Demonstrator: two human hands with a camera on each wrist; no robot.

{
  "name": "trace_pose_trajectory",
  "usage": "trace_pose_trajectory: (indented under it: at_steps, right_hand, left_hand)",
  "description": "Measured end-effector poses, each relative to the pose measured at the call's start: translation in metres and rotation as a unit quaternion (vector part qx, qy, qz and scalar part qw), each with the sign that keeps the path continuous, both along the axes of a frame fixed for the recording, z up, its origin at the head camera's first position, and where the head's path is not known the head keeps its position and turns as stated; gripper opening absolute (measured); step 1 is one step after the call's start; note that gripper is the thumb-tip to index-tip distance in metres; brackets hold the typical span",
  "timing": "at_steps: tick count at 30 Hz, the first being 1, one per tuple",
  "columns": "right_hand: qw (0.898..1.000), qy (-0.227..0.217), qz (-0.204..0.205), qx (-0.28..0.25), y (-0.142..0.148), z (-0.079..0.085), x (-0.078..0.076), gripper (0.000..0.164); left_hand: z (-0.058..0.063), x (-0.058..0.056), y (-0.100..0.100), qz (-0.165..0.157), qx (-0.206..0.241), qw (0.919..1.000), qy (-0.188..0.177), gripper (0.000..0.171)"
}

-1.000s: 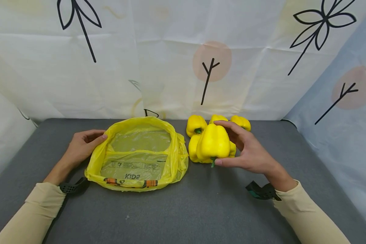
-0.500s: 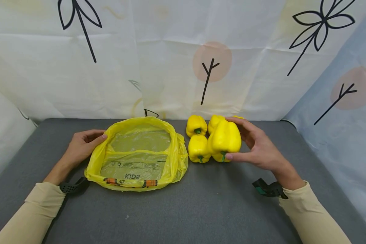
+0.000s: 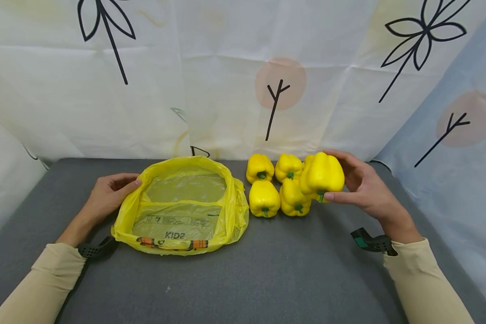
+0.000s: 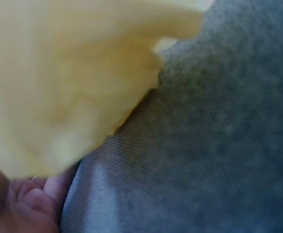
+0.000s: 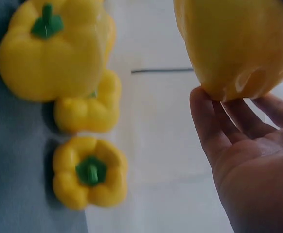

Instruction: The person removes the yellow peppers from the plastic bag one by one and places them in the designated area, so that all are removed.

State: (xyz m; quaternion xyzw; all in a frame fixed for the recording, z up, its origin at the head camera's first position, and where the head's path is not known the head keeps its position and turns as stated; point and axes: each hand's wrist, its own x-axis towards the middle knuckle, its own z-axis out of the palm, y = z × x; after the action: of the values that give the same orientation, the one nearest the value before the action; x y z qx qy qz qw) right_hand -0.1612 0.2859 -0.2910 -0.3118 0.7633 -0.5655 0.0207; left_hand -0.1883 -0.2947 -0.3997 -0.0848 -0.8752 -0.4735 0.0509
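Note:
My right hand (image 3: 370, 193) holds a yellow bell pepper (image 3: 326, 173) by its top and bottom, thumb near the green stem. In the right wrist view the fingers touch one end of that pepper (image 5: 241, 46). Several more yellow bell peppers (image 3: 264, 198) stand in two rows on the table, and the held one partly hides those at the right end. On the left, a yellow plastic bag (image 3: 236, 218) lies with its mouth spread wide. My left hand (image 3: 107, 195) pinches its left rim; in the left wrist view the bag (image 4: 59, 97) covers much of that hand.
The grey table (image 3: 243, 279) reaches back to a white cloth (image 3: 222, 99) printed with plants. A bluish cloth (image 3: 461, 180) closes off the right side. Each wrist wears a dark band.
My right hand has moved to the right with the bell pepper, uncovering peppers in the middle of the rows. My left hand and the bag have stayed in place.

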Motion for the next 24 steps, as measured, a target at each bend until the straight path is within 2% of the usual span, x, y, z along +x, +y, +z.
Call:
trace_pose_trajectory:
  at_steps: [13,24]
  right_hand:
    - [0.998,-0.049,0.018,-0.021,0.041,-0.012,-0.015,0.079]
    - [0.995,-0.085,0.038,0.019,0.059,-0.027,-0.028,0.075]
  left_hand:
    - [0.000,0.001,0.000,-0.003,-0.001,1.0000,0.002,0.050]
    - [-0.001,0.001,0.001,-0.004,0.002,1.0000,0.002,0.049]
